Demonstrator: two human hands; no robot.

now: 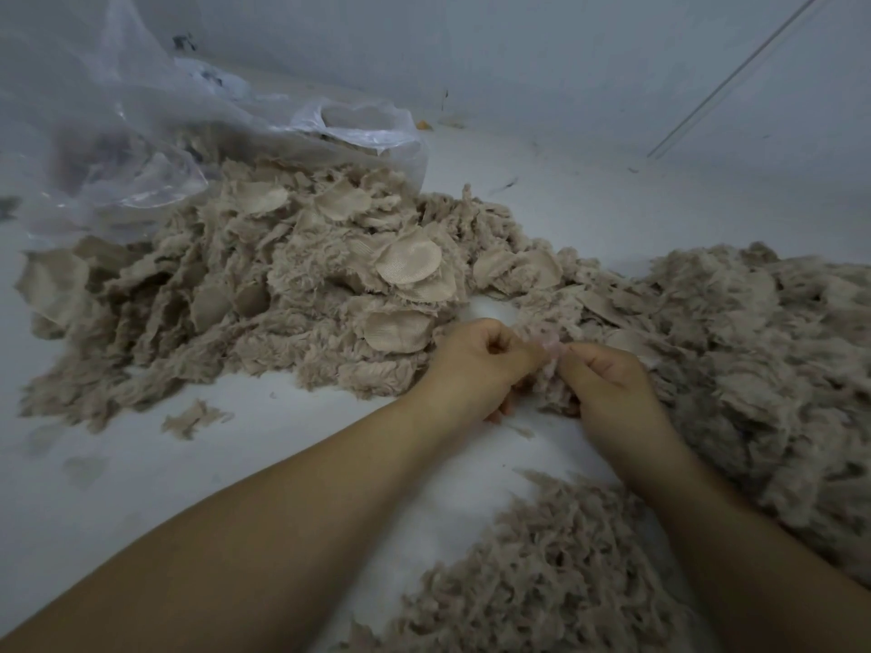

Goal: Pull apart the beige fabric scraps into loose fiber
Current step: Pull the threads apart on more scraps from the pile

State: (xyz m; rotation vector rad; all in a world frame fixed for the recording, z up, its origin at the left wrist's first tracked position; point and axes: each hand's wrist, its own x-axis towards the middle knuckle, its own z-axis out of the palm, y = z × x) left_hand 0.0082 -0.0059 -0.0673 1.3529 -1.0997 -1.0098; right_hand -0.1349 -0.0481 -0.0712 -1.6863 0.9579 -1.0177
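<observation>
**Pinching a beige scrap between both hands over a white surface**

Head view. Gripping with curled fingers, my left hand (476, 365) and my right hand (608, 384) meet at the centre of the frame, knuckles up, thumbs and forefingers pressed together on one small fabric scrap (549, 355). The scrap is blurred, so its weave and edges cannot be made out; a fuzzy tuft of it hangs below my fingertips, between the two hands. Both forearms enter from the lower edge and converge toward that point.

To the left and behind my hands lies the pile of fabric scraps (264, 294), a heap of shaggy beige pieces with several round, flat-woven discs facing up; the nearest disc sits just beside my left hand. A clear plastic bag (141, 134) rests against the far side of this pile, its mouth open toward it, with more scraps visible through the film.

To the right, a mound of loose fiber (763, 351) spreads from just beside my right hand to the frame edge. A second patch of loose fiber (546, 572) lies near the lower edge, between my forearms. One stray tuft (191, 417) sits apart on the white surface (118, 487), in front of the scrap pile. A pale wall (565, 63) rises behind.
</observation>
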